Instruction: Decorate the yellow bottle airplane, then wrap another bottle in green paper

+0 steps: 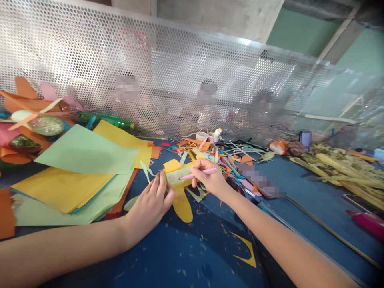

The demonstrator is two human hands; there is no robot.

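Observation:
My right hand (208,176) grips a pink pen (212,171) between thumb and fingers, its tip at a pale green paper strip (175,176). The strip lies along a yellow paper piece (182,204) with rounded, wing-like ends above and below. At the strip's left end, my left hand (151,204) holds the piece with its bent fingertips; its thumb is near the lower edge. Part of the yellow piece is hidden behind my right hand. A narrow light green scrap (146,170) sits just beyond my left fingers.
Stacked green (90,150) and yellow sheets (63,188) lie left, beside an orange paper-and-bottle model (27,108) and green bottle (111,121). Scraps and a small white bottle (217,135) lie beyond. Corn husks (342,164) are right. A perforated metal screen (180,72) stands behind.

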